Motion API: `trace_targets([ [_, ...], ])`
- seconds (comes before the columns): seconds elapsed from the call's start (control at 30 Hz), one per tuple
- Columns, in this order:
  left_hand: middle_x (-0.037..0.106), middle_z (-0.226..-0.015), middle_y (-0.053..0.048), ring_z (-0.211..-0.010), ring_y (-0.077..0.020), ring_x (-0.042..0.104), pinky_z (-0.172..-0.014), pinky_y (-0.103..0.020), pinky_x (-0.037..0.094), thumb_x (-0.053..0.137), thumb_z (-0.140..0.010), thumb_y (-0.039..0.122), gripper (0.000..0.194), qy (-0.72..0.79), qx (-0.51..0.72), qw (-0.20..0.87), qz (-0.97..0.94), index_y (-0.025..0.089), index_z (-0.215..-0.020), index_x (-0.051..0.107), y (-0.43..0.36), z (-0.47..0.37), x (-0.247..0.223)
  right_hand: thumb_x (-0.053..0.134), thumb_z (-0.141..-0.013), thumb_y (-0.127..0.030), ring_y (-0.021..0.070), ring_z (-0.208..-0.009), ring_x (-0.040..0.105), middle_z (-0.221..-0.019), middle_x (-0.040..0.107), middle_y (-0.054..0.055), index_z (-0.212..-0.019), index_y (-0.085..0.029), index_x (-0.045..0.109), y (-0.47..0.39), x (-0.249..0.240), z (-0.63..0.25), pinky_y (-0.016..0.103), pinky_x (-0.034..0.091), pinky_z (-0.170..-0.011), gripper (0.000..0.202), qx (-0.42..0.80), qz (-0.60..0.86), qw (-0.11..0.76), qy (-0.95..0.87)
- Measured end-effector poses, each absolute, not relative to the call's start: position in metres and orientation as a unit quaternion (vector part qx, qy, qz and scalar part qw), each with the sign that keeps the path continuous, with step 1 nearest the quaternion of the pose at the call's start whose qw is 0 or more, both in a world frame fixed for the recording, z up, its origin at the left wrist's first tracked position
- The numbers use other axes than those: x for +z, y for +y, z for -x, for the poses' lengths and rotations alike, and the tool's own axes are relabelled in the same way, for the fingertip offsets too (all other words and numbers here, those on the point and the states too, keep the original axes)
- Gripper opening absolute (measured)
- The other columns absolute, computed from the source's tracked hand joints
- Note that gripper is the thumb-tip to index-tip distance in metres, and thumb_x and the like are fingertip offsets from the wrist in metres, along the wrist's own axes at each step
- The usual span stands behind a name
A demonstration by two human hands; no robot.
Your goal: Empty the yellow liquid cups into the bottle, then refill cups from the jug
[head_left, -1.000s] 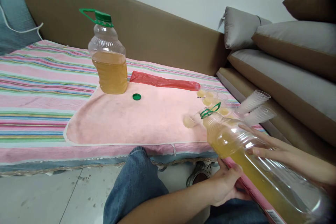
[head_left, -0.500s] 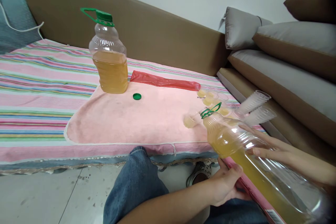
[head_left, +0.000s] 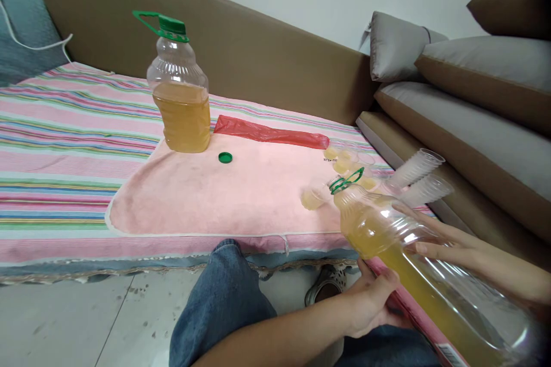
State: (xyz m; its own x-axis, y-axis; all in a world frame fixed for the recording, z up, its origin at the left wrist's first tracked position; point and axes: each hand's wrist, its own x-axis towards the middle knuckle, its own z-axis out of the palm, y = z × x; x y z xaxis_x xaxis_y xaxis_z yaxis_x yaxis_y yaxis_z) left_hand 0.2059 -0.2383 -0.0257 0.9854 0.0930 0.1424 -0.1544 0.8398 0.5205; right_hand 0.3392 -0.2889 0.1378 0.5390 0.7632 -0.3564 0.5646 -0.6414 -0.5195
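Observation:
A large clear bottle (head_left: 387, 235) of yellow liquid lies tilted across my lap side, its uncapped mouth with a green ring pointing left, at a small clear cup (head_left: 313, 198) that holds some yellow liquid. My left hand (head_left: 379, 304) grips the bottle from below, by its pink label. From the far side, my right hand (head_left: 447, 246) is wrapped on the bottle's upper side, partly seen through the plastic. Behind the bottle's neck stand several small cups (head_left: 341, 161) with yellow liquid. A green cap (head_left: 225, 157) lies on the pink cloth (head_left: 206, 195).
A second bottle (head_left: 185, 117) with a green cap and handle stands upright at left. A red plastic bag (head_left: 271, 132) lies behind the cloth. Two stacks of clear cups (head_left: 417, 167) lean at right, near piled cushions (head_left: 473, 109).
Both hands and the tilted bottle have hardly moved. The liquid in the small cup at the bottle's mouth looks slightly higher.

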Motion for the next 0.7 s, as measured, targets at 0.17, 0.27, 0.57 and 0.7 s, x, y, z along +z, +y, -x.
trace_targets([
  [0.17, 0.053, -0.139, -0.021, -0.129, -0.0442, 0.050, -0.104, -0.080, 0.021, 0.069, -0.049, 0.085, 0.113, -0.054, 0.068, 0.958, -0.273, 0.023, -0.140, 0.042, -0.2382, -0.2050, -0.0247, 0.065, -0.074, -0.061, 0.0306, -0.148, 0.020, -0.159, 0.031, -0.002, -0.151, -0.032, 0.037, -0.2876, 0.1364, -0.3378, 0.043, 0.019, -0.119, 0.088, 0.293, 0.854, 0.191, -0.386],
  [0.27, 0.053, -0.139, -0.021, -0.130, -0.0450, 0.048, -0.103, -0.079, 0.024, 0.068, -0.048, 0.086, 0.115, -0.059, 0.069, 0.958, -0.272, 0.023, -0.140, 0.042, -0.2382, -0.2052, -0.0243, 0.063, -0.073, -0.064, 0.0303, -0.150, 0.016, -0.161, 0.027, -0.001, -0.153, -0.030, 0.033, -0.2869, 0.1359, -0.3381, 0.043, 0.014, -0.120, 0.092, 0.297, 0.856, 0.182, -0.381],
  [0.57, 0.053, -0.139, -0.022, -0.128, -0.0434, 0.051, -0.104, -0.078, 0.022, 0.068, -0.050, 0.085, 0.112, -0.048, 0.070, 0.957, -0.278, 0.024, -0.139, 0.040, -0.2361, -0.2029, -0.0229, 0.060, -0.072, -0.071, 0.0293, -0.149, 0.020, -0.161, 0.027, 0.002, -0.155, -0.026, 0.028, -0.2851, 0.1380, -0.3348, 0.041, 0.017, -0.120, 0.100, 0.308, 0.856, 0.171, -0.379],
  [0.7, 0.049, -0.142, -0.021, -0.132, -0.0431, 0.048, -0.105, -0.078, 0.021, 0.068, -0.048, 0.086, 0.114, -0.056, 0.070, 0.954, -0.285, 0.025, -0.139, 0.038, -0.2312, -0.2014, -0.0181, 0.060, -0.070, -0.073, 0.0291, -0.148, 0.025, -0.160, 0.029, 0.003, -0.154, -0.026, 0.031, -0.2809, 0.1384, -0.3364, 0.043, 0.023, -0.118, 0.101, 0.276, 0.861, 0.151, -0.400],
])
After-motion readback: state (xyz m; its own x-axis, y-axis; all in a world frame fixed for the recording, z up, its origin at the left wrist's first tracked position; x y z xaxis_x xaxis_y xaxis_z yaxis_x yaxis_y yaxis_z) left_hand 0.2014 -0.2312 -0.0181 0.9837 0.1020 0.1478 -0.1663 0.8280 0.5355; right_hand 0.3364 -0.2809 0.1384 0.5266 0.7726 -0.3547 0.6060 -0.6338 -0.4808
